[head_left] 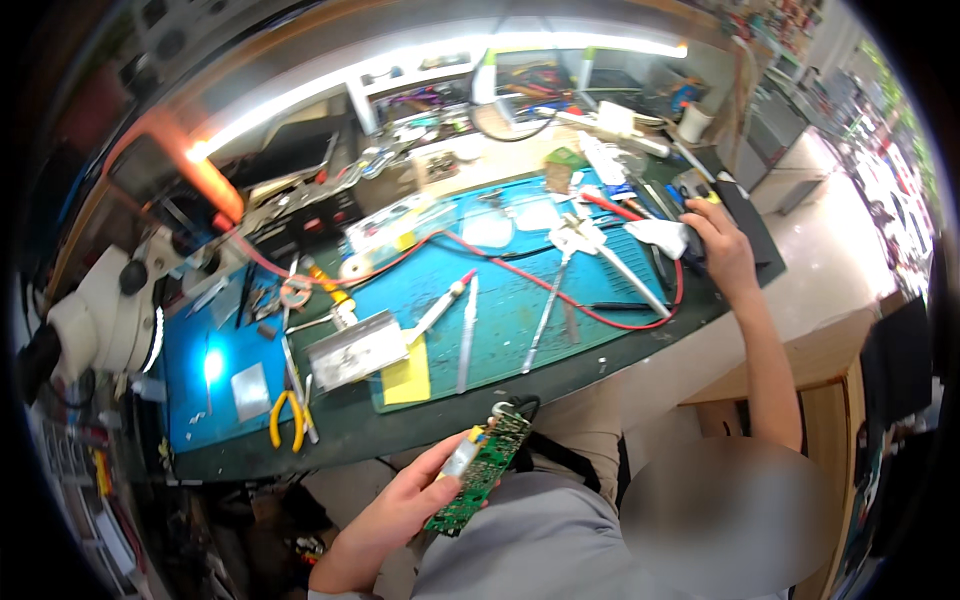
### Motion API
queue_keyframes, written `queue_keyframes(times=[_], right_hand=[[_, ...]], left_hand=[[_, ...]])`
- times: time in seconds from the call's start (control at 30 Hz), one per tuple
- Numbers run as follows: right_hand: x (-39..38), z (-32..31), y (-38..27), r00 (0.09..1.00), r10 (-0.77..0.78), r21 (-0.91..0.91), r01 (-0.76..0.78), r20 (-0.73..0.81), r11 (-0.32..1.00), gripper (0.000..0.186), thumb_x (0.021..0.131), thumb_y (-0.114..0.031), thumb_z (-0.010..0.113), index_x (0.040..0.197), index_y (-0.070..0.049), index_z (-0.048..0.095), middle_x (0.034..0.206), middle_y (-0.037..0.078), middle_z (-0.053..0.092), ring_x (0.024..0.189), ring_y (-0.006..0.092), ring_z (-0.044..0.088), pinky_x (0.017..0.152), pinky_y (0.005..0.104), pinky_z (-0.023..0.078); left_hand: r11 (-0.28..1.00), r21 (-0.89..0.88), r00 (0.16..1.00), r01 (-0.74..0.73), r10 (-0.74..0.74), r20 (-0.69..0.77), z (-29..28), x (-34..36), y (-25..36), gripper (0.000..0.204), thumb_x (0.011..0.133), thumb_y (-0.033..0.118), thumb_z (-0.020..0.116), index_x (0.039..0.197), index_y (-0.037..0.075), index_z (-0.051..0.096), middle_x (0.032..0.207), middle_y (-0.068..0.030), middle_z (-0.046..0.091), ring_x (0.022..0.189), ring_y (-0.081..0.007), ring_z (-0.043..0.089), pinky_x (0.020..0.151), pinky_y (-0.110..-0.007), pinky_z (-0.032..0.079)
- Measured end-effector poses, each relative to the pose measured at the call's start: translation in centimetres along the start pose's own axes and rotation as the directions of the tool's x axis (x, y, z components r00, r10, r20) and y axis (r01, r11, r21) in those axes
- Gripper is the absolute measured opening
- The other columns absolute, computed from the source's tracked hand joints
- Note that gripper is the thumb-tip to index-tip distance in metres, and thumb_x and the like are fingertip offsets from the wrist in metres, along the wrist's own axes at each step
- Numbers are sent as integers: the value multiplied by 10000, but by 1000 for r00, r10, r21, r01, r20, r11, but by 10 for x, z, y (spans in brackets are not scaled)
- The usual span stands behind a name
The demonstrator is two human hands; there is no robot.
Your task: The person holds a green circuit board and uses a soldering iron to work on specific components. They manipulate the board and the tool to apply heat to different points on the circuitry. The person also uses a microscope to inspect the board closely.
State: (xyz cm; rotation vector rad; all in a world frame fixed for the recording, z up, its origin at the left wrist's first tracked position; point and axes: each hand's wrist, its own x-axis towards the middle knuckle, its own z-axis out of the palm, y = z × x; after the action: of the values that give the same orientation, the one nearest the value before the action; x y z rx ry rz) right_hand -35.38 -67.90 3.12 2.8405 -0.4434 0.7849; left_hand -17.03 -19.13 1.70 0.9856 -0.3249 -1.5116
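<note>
Close to my body, my left hand [410, 500] grips a long green circuit board [482, 478] by its lower side, the board tilted with its upper end away from me. Beside my thumb, a pale block with yellow ends [462, 456] lies against the board. My right hand [718, 240] stretches to the bench's right side, its fingers curled around a dark thing, mostly hidden, that I cannot make out. Right beside those fingers lies a crumpled white tissue [662, 237]. Red-handled pliers [610, 207] and several slim tools are just left of it.
A blue work mat [430, 300] carries a red cable, tweezers [548, 312], a white-handled brush-like tool [440, 308], a metal tray [357, 350] and yellow paper [407, 375]. Yellow-handled pliers [287, 420] lie near the front edge. A white microscope [105, 315] stands at left.
</note>
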Motion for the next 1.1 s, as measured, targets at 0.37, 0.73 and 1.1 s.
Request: queue_keyframes(times=[0.37, 0.73, 1.1], right_hand=[[-1, -8, -47, 976, -1, 112, 27, -218, 993, 433, 922, 135, 555, 1326, -7, 620, 1251, 185, 678, 1113, 346, 681, 894, 402, 572], [103, -24, -387, 889, -435, 735, 391, -145, 554, 267, 796, -101, 736, 1061, -75, 707, 915, 35, 682, 779, 197, 659, 647, 340, 545], [168, 109, -661, 832, -552, 713, 420, -55, 561, 106, 861, -103, 679, 958, -61, 688, 932, 102, 659, 946, 294, 656, 791, 397, 561]], left_hand=[[913, 409, 971, 3, 96, -220, -50, -121, 35, 677, 960, 209, 704, 1550, 55, 411, 1416, -64, 518, 1183, -140, 527, 1029, -298, 429], [440, 894, 986, 82, 98, -139, -96, -223, 108, 619, 922, 208, 733, 1482, 69, 509, 1313, -147, 596, 1202, -306, 571, 1035, -377, 449], [495, 868, 945, 35, 266, -190, -142, -319, 38, 606, 920, 214, 735, 1477, 99, 525, 1334, -152, 586, 1194, -311, 581, 1038, -379, 454]])
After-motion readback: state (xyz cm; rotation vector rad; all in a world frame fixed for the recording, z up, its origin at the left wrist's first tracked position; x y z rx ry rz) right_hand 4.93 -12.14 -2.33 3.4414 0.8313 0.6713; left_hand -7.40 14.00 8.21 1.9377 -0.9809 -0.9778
